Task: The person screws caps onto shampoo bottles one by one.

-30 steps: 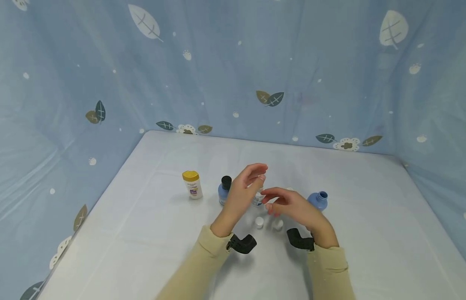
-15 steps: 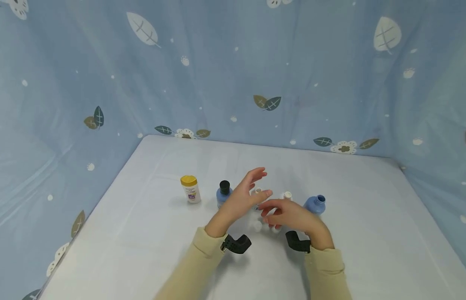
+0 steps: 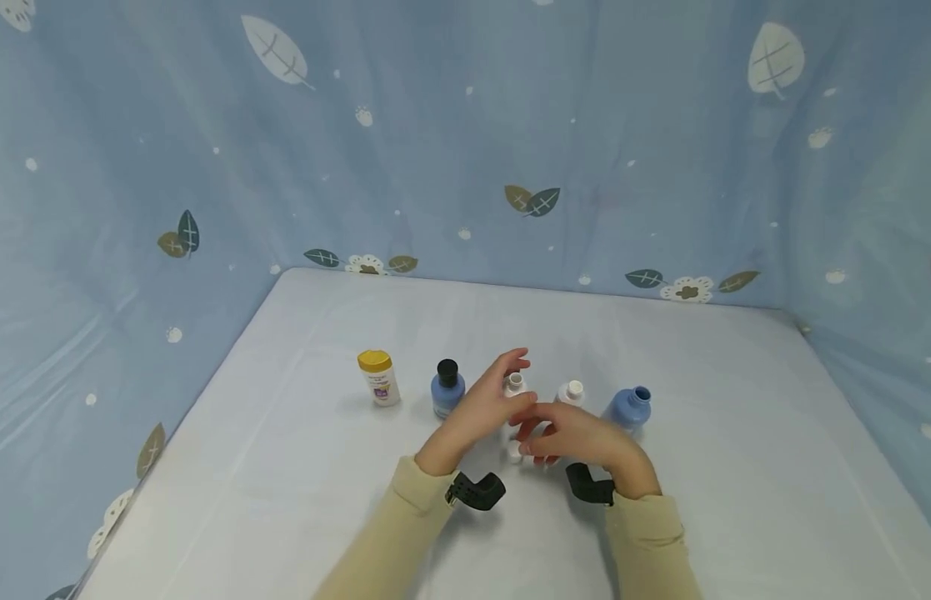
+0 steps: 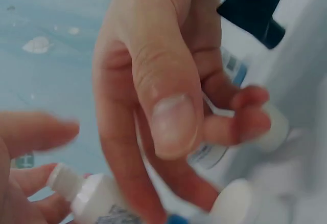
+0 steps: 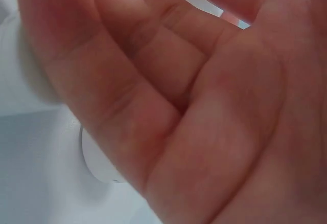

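Note:
My left hand reaches over the white table, fingers spread and slightly bent, beside a small white bottle with an uncovered neck. My right hand hangs just right of it, fingers loosely bent downward, its fingertips close to a white cap. In the left wrist view, the thumb stands in front of the fingers, and a white bottle shows at lower left. The right wrist view is mostly filled by the right hand, which partly hides a white cap.
Another white bottle stands behind the right hand. To its right is an uncapped blue bottle. On the left are a black-capped blue bottle and a white bottle with a yellow cap. A patterned blue curtain surrounds the table.
The left hand has lowered slightly, its thumb coming down by the right hand, so the small bottle's neck now shows. The right hand has shifted slightly left and toward the body, over the caps.

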`<state>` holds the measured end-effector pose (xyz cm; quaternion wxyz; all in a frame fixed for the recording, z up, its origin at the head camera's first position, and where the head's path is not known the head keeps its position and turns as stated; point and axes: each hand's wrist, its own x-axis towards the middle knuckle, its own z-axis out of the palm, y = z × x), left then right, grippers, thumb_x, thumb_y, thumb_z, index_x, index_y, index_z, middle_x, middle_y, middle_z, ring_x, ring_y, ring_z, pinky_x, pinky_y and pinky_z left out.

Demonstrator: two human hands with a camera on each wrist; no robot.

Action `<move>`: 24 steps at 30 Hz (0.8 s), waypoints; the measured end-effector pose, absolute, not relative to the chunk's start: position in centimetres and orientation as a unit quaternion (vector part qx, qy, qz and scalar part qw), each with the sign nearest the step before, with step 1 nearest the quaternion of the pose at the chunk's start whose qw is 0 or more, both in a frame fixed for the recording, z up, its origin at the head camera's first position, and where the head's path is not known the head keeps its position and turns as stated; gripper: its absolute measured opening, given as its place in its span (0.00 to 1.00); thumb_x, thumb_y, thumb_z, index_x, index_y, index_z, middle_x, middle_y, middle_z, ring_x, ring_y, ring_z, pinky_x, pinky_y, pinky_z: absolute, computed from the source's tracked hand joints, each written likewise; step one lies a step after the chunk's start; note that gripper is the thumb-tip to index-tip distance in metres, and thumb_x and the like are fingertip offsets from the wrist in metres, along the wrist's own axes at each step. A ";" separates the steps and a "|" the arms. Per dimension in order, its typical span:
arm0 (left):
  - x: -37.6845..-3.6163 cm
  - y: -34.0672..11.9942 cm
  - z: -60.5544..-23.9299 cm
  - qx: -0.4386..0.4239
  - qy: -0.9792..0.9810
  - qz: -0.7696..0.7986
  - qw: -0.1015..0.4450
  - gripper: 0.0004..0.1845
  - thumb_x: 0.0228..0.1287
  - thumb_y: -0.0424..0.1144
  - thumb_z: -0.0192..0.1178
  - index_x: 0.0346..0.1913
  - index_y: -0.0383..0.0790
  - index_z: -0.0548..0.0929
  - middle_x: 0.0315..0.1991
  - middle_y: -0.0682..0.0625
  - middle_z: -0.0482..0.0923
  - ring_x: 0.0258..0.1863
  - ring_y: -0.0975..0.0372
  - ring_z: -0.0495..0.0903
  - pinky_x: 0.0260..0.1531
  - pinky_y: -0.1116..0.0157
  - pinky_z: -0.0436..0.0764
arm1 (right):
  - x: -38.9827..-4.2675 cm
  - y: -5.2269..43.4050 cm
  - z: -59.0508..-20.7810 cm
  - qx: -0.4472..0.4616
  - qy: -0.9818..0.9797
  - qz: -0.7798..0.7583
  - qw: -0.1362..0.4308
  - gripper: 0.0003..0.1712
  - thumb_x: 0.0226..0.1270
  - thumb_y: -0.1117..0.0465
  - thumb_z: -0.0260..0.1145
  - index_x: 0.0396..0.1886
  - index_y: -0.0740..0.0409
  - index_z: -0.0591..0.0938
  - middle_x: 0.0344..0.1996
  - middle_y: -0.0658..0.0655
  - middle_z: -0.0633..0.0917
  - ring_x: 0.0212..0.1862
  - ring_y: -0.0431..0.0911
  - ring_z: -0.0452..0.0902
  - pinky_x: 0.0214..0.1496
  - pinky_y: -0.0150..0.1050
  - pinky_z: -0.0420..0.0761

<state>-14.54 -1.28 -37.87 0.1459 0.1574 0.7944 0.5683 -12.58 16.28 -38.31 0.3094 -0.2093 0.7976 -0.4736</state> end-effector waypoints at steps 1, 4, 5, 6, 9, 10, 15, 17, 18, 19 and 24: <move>-14.5 -1.3 -38.1 0.155 0.793 0.572 0.145 0.31 0.60 0.40 0.54 0.66 0.54 0.56 0.60 0.52 0.65 0.60 0.59 0.62 0.54 0.55 0.63 | -12.6 16.2 -38.4 -0.211 0.799 -0.469 0.311 0.22 0.57 0.57 0.64 0.50 0.59 0.74 0.38 0.54 0.79 0.29 0.50 0.78 0.31 0.42 0.77; -14.6 -1.2 -38.8 0.140 0.781 0.593 0.138 0.28 0.61 0.35 0.51 0.64 0.54 0.61 0.58 0.52 0.68 0.57 0.61 0.64 0.52 0.58 0.65 | -12.5 16.0 -38.5 -0.221 0.814 -0.442 0.305 0.21 0.56 0.57 0.65 0.50 0.57 0.75 0.37 0.52 0.79 0.27 0.49 0.77 0.28 0.42 0.77; -14.6 -1.2 -39.0 0.134 0.779 0.598 0.135 0.27 0.61 0.34 0.51 0.63 0.54 0.62 0.57 0.53 0.68 0.56 0.62 0.65 0.51 0.59 0.65 | -12.5 16.0 -38.6 -0.222 0.821 -0.431 0.300 0.21 0.56 0.57 0.65 0.49 0.56 0.75 0.37 0.52 0.79 0.26 0.49 0.77 0.27 0.41 0.77; -14.7 -1.2 -39.1 0.129 0.779 0.600 0.130 0.26 0.61 0.34 0.51 0.62 0.54 0.64 0.56 0.54 0.69 0.55 0.63 0.66 0.50 0.60 0.66 | -12.5 15.9 -38.6 -0.226 0.829 -0.418 0.294 0.20 0.56 0.56 0.65 0.49 0.55 0.76 0.36 0.51 0.79 0.26 0.48 0.77 0.26 0.41 0.76; -14.8 -1.2 -39.6 0.111 0.784 0.599 0.119 0.22 0.60 0.35 0.53 0.58 0.54 0.70 0.53 0.57 0.72 0.49 0.65 0.69 0.46 0.62 0.68 | -12.6 15.5 -38.7 -0.233 0.851 -0.383 0.275 0.19 0.54 0.56 0.67 0.46 0.52 0.77 0.35 0.49 0.79 0.25 0.44 0.75 0.24 0.39 0.75; -14.9 -1.2 -39.7 0.105 0.788 0.596 0.116 0.21 0.60 0.36 0.54 0.57 0.55 0.72 0.52 0.58 0.72 0.47 0.66 0.70 0.45 0.63 0.69 | -12.6 15.3 -38.6 -0.235 0.858 -0.370 0.268 0.18 0.54 0.56 0.67 0.45 0.51 0.78 0.35 0.48 0.79 0.25 0.43 0.74 0.25 0.38 0.74; -14.8 -1.0 -40.1 0.102 0.795 0.588 0.107 0.16 0.60 0.42 0.56 0.53 0.55 0.76 0.30 0.52 0.74 0.28 0.64 0.70 0.29 0.67 0.70 | -12.6 14.7 -38.4 -0.239 0.880 -0.334 0.240 0.16 0.51 0.60 0.68 0.42 0.51 0.79 0.32 0.45 0.78 0.29 0.40 0.72 0.31 0.36 0.72; -14.7 -1.0 -40.2 0.107 0.790 0.594 0.107 0.16 0.61 0.43 0.56 0.52 0.55 0.76 0.24 0.51 0.69 0.23 0.63 0.67 0.24 0.68 0.68 | -12.5 14.6 -38.4 -0.235 0.883 -0.331 0.234 0.15 0.50 0.62 0.68 0.40 0.52 0.79 0.32 0.45 0.78 0.30 0.40 0.72 0.32 0.37 0.72; -14.7 -1.1 -40.2 0.109 0.783 0.602 0.110 0.16 0.61 0.43 0.56 0.52 0.54 0.76 0.24 0.51 0.69 0.23 0.63 0.67 0.24 0.68 0.68 | -12.4 14.5 -38.4 -0.235 0.884 -0.331 0.233 0.15 0.50 0.62 0.68 0.40 0.52 0.79 0.32 0.45 0.78 0.30 0.40 0.71 0.33 0.37 0.72; -14.6 -1.1 -40.1 0.110 0.776 0.610 0.113 0.16 0.61 0.42 0.57 0.52 0.53 0.76 0.25 0.51 0.70 0.24 0.63 0.67 0.25 0.69 0.68 | -12.4 14.4 -38.5 -0.236 0.885 -0.331 0.229 0.14 0.50 0.62 0.68 0.39 0.53 0.80 0.32 0.45 0.78 0.30 0.41 0.71 0.33 0.37 0.71; -13.9 -1.5 -38.9 0.114 0.751 0.638 0.125 0.16 0.61 0.38 0.56 0.52 0.45 0.76 0.33 0.48 0.75 0.28 0.63 0.69 0.29 0.68 0.69 | -12.4 14.0 -38.7 -0.232 0.892 -0.320 0.221 0.13 0.49 0.61 0.69 0.37 0.52 0.80 0.31 0.46 0.78 0.31 0.41 0.70 0.33 0.37 0.71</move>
